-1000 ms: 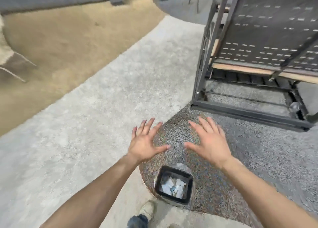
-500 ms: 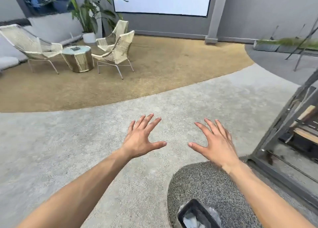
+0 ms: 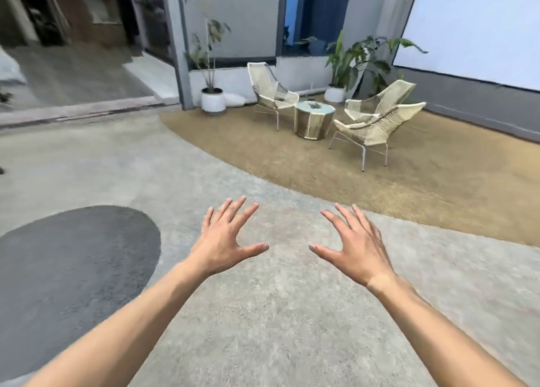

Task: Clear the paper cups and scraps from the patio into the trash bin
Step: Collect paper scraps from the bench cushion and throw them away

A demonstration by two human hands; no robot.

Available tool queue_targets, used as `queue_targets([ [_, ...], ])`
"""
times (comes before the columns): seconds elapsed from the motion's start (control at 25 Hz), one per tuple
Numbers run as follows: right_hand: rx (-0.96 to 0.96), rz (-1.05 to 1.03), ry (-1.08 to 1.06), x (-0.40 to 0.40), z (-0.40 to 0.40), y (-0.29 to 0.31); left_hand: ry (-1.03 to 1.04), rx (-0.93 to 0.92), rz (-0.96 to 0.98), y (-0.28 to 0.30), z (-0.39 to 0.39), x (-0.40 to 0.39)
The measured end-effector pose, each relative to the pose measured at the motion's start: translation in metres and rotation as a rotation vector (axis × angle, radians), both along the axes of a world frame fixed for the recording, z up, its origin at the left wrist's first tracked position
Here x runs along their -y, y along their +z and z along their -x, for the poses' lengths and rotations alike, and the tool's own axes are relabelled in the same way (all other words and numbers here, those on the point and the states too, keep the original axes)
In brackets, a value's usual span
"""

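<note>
My left hand (image 3: 225,240) and my right hand (image 3: 355,245) are both held out in front of me over the pale concrete patio floor (image 3: 277,313), palms down, fingers spread, holding nothing. No trash bin, paper cup or scrap shows in this view. A small dark item lies on the round side table (image 3: 314,119) far ahead; I cannot tell what it is.
Three woven chairs (image 3: 377,126) stand around the side table on a tan gravel area (image 3: 423,188). Potted plants (image 3: 213,100) line the back wall. A dark round gravel patch (image 3: 67,269) lies at the left. A grey pillar (image 3: 179,50) rises at the back.
My view has swung left and up: the black trash bin with scraps and the metal frame have left the picture, and the chairs now lie ahead. Both hands stay open and empty.
</note>
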State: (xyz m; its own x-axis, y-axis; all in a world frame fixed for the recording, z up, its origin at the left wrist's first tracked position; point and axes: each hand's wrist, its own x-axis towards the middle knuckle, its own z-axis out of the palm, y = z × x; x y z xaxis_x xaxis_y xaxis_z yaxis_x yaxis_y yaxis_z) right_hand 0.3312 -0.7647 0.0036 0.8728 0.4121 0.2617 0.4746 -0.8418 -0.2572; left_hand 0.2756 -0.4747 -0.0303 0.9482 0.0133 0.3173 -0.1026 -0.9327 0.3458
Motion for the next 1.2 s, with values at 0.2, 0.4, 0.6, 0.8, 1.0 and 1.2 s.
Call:
queue_targets([
  [0.2,0.014,-0.027,0.275,-0.186,-0.011,0.0,0.272,0.025,-0.056,0.005,0.053,-0.163],
  [0.4,0.009,-0.015,0.51,-0.34,-0.002,-0.003,0.528,0.04,-0.052,0.004,0.123,-0.282],
  [0.6,0.003,-0.033,0.718,-0.452,0.011,-0.01,0.76,0.019,-0.021,-0.009,0.186,-0.352],
  [0.8,-0.02,-0.055,0.899,-0.546,0.005,-0.022,0.931,-0.023,-0.001,-0.015,0.208,-0.401],
  [1.0,-0.03,-0.043,1.014,-0.632,-0.044,-0.03,1.04,-0.031,0.001,-0.02,0.175,-0.458],
  [1.2,-0.014,-0.011,1.057,-0.701,-0.116,-0.034,1.127,-0.068,0.028,-0.025,0.122,-0.514],
])
